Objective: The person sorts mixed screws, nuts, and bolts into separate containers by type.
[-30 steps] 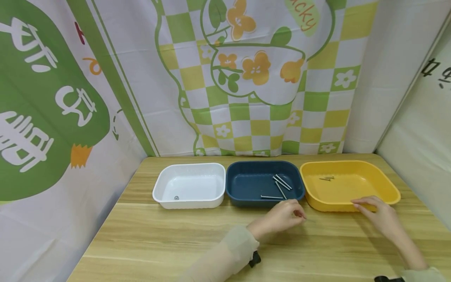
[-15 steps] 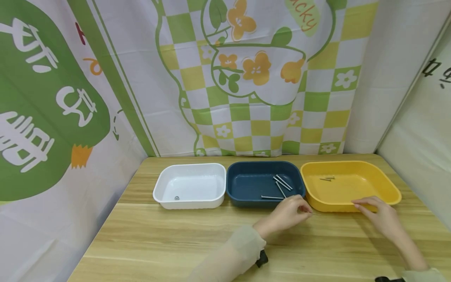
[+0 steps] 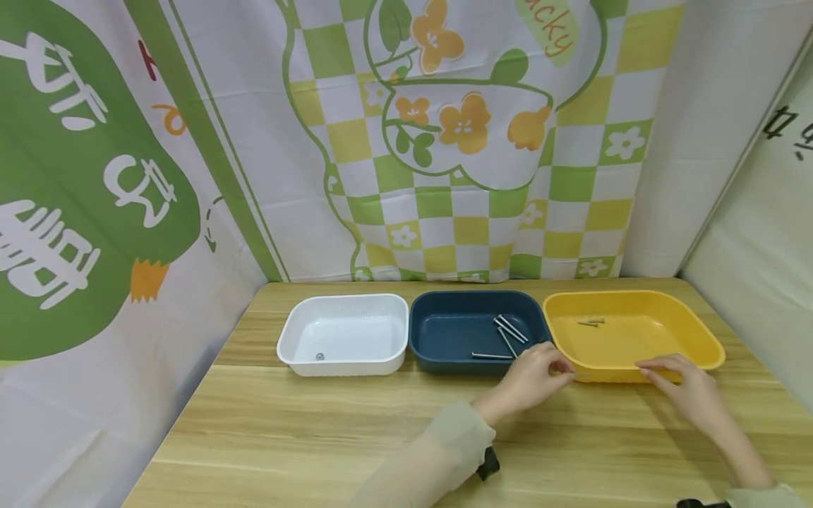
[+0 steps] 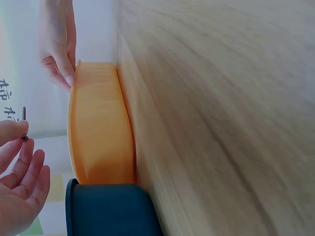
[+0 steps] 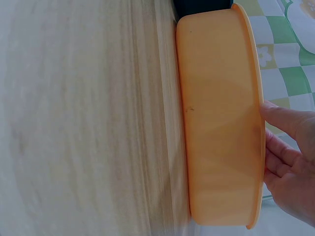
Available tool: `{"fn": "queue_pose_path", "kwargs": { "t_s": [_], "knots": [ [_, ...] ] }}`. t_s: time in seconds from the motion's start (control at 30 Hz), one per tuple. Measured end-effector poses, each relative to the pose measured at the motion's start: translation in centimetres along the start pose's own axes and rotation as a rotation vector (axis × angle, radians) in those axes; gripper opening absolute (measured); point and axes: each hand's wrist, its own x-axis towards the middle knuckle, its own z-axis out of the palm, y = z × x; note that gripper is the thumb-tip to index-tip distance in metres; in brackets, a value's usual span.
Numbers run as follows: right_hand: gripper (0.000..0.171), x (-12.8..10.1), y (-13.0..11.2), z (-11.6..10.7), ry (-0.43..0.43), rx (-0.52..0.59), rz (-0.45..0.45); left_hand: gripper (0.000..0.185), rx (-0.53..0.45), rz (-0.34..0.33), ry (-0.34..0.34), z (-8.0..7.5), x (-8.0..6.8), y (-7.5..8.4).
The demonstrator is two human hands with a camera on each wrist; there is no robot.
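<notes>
My left hand point(image 3: 533, 377) pinches a small screw point(image 4: 24, 114) between thumb and fingers, in front of the near left corner of the yellow tray point(image 3: 625, 346). In the left wrist view the screw's head sits by the fingertips and its threaded end points away from them. My right hand point(image 3: 689, 391) holds the tray's near rim, thumb outside and fingers over the edge; the right wrist view shows this hand point(image 5: 293, 157) at the rim too. Inside the yellow tray lie small screws point(image 3: 592, 322).
Left of the yellow tray stands a dark blue tray point(image 3: 444, 328) with several long bolts point(image 3: 512, 329). Beyond it is a white tray point(image 3: 356, 335) holding a small round metal piece point(image 3: 320, 357). All stand on a wooden table point(image 3: 286, 437) before a patterned curtain point(image 3: 457, 233).
My left hand has moved right and slightly away from me, carrying the screw up to the yellow tray's front corner. My right hand has stayed at the rim.
</notes>
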Motion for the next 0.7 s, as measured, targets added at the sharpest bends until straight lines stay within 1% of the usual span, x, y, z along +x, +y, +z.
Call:
{"fn": "queue_pose_path", "kwargs": {
  "t_s": [0.13, 0.37, 0.7],
  "knots": [
    [0.010, -0.1, 0.0, -0.1, -0.001, 0.000, -0.006, 0.007, 0.021, 0.000, 0.011, 0.1, 0.5, 0.1],
    [0.011, -0.1, -0.2, -0.2, -0.010, -0.005, -0.001, 0.007, 0.033, -0.015, -0.003, 0.0, 1.2, 0.2],
    [0.011, 0.0, 0.1, 0.0, -0.022, -0.003, 0.012, 0.007, 0.060, -0.038, -0.007, 0.6, 2.3, 0.2]
  ]
}}
